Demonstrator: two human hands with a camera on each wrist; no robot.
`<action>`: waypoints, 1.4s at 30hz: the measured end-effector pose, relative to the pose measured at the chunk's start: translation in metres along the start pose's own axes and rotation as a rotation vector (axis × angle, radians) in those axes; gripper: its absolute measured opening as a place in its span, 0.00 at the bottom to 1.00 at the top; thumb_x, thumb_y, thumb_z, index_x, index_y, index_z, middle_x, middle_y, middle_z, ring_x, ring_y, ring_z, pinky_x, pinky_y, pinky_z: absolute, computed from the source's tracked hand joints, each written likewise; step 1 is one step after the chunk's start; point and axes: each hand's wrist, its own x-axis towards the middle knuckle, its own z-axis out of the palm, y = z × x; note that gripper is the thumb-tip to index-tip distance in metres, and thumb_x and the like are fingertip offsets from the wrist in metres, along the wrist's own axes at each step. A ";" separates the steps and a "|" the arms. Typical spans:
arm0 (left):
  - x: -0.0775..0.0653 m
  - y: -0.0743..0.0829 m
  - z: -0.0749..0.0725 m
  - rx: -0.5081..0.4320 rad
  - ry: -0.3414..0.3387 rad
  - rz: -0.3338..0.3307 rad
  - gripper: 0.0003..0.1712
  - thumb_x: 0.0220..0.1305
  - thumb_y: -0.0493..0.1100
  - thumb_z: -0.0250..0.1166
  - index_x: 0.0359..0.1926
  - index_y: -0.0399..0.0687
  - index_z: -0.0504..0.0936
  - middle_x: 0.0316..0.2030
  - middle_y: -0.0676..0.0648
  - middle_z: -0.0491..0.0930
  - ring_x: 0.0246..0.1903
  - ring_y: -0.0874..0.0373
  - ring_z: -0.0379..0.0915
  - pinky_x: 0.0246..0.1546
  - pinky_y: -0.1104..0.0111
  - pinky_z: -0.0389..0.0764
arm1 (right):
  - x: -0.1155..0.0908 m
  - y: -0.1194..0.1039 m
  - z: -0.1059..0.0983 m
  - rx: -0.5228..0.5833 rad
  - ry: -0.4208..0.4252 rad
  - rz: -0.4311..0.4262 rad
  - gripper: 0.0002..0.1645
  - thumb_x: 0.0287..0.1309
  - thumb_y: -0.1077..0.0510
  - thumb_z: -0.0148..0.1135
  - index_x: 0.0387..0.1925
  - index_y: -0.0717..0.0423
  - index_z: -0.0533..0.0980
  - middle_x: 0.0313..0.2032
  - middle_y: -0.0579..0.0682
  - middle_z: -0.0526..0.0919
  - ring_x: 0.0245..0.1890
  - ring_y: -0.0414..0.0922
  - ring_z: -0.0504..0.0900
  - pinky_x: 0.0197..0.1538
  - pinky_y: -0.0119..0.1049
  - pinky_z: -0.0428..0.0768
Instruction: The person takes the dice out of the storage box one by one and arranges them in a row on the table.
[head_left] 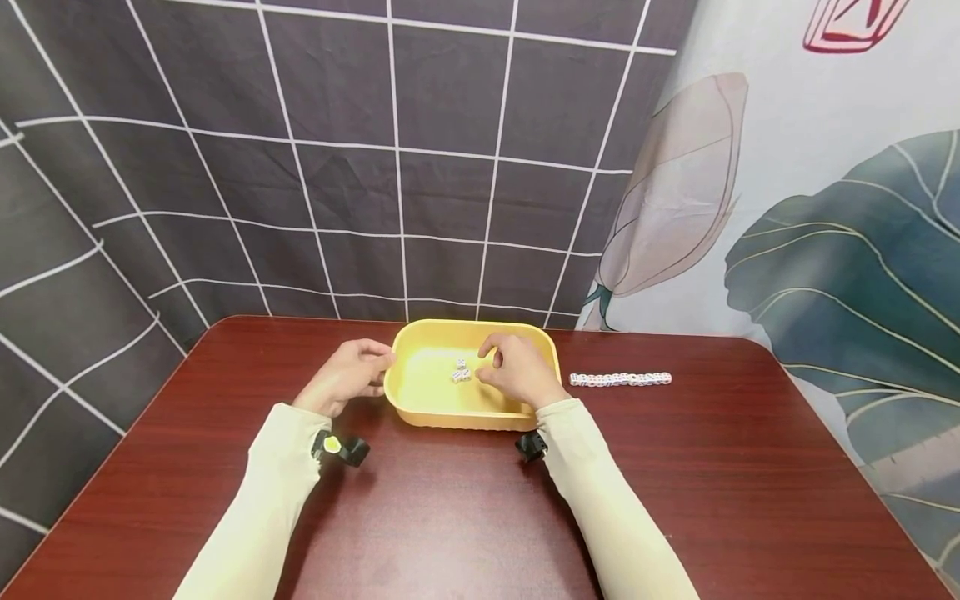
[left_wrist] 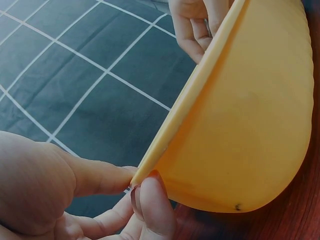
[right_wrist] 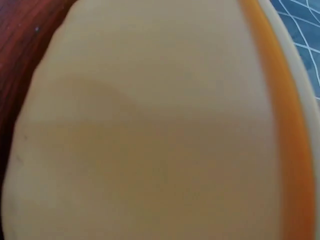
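A yellow plastic basin (head_left: 465, 421) stands near the table's far edge. My left hand (head_left: 348, 375) pinches its left rim between thumb and fingers, as the left wrist view (left_wrist: 150, 200) shows close up. A few small white dice (head_left: 461, 375) with dark pips lie on the basin floor, a little left of my right hand (head_left: 517, 371). That hand reaches in over the right side, its thumb and forefinger bent with a gap between the tips and nothing visible between them. In the right wrist view the basin's outer wall (right_wrist: 150, 150) hides the hand.
Right of the basin, a straight row of white dice (head_left: 620, 379) lies on the dark red wooden table (head_left: 450, 517). Behind the table hang a dark grid-patterned cloth (head_left: 442, 200) and a pale leaf-print cloth (head_left: 757, 192).
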 end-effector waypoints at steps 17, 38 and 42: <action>0.002 0.000 0.001 -0.012 0.005 -0.005 0.22 0.75 0.38 0.58 0.62 0.29 0.69 0.38 0.46 0.80 0.31 0.62 0.76 0.30 0.76 0.83 | 0.003 -0.004 0.021 -0.010 0.007 0.107 0.13 0.53 0.59 0.74 0.41 0.54 0.83 0.25 0.48 0.79 0.26 0.41 0.75 0.28 0.31 0.70; 0.001 0.000 0.000 0.016 0.014 -0.015 0.19 0.75 0.38 0.57 0.60 0.30 0.70 0.35 0.48 0.79 0.30 0.62 0.75 0.31 0.75 0.83 | 0.006 -0.006 0.030 -0.101 -0.046 0.117 0.04 0.59 0.54 0.69 0.35 0.46 0.81 0.22 0.46 0.70 0.23 0.45 0.70 0.23 0.35 0.66; 0.001 0.000 0.001 0.021 0.020 -0.024 0.19 0.76 0.39 0.57 0.61 0.31 0.70 0.36 0.47 0.79 0.31 0.62 0.76 0.32 0.74 0.84 | 0.005 -0.006 0.028 -0.099 -0.039 0.112 0.04 0.58 0.55 0.70 0.33 0.47 0.81 0.23 0.47 0.72 0.25 0.45 0.71 0.24 0.35 0.67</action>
